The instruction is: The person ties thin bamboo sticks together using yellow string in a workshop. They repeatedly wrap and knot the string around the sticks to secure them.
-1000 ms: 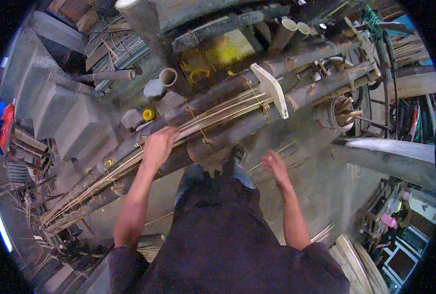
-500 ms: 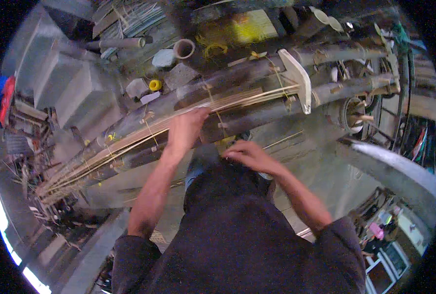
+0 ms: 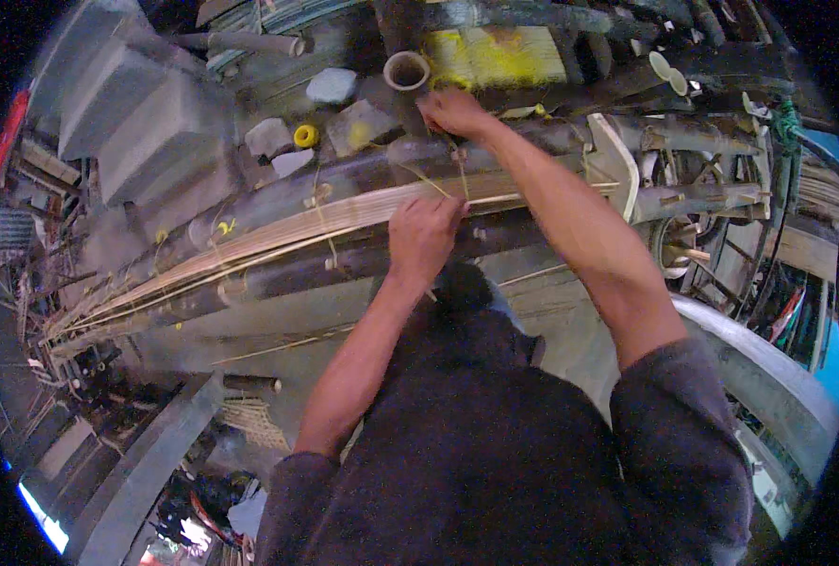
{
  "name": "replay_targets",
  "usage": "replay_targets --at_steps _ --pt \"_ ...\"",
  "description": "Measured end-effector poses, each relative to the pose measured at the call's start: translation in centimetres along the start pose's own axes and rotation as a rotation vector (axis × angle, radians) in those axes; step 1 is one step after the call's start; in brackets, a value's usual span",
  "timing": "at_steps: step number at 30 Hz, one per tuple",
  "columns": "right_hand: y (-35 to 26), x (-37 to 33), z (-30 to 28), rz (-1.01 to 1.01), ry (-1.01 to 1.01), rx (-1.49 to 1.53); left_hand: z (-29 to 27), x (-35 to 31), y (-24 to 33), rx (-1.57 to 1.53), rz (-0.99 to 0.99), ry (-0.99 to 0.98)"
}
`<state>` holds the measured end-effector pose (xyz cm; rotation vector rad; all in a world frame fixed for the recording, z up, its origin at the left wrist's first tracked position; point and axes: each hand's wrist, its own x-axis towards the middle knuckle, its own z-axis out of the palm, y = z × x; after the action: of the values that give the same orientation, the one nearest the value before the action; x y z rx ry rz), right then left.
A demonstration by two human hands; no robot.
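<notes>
In the head view, the pale strips (image 3: 363, 209) are lying as a long bundle in the channel between the far dark pole (image 3: 367, 165) and the near dark pole (image 3: 367, 247), with their right ends near the white end board (image 3: 615, 162). The left hand (image 3: 424, 236) is resting on the bundle, fingers curled in beside a thin yellowish cord (image 3: 465, 177); whether they are pinching it is too small to tell. The right hand (image 3: 455, 115) is hanging over the far pole with its fingers bent, near the rim of an upright tube (image 3: 407, 72); I cannot tell whether it is gripping the cord. For good work here, the left hand should be pressing the strips flat and side by side, without crossing, and any pull on the cord should be running straight across the bundle, firm yet gentle enough not to bow the thin pieces.
</notes>
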<state>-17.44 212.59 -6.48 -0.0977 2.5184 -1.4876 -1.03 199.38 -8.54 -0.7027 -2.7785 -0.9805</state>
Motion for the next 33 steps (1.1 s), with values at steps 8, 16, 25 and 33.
replay_targets --at_steps 8,16,25,33 --pt "4.0 -23.7 7.7 -0.166 -0.555 -0.262 -2.7 1.4 1.4 -0.168 -0.293 -0.166" --pt "4.0 -23.2 8.0 -0.081 -0.631 -0.421 2.6 15.4 -7.3 -0.800 -0.671 -0.347" --pt "13.7 -42.1 4.6 0.578 0.323 -0.059 -0.4 17.7 -6.0 0.152 -0.131 -0.435" --pt "19.0 -30.4 -2.5 0.616 0.355 0.238 8.2 9.9 9.8 -0.058 0.097 -0.584"
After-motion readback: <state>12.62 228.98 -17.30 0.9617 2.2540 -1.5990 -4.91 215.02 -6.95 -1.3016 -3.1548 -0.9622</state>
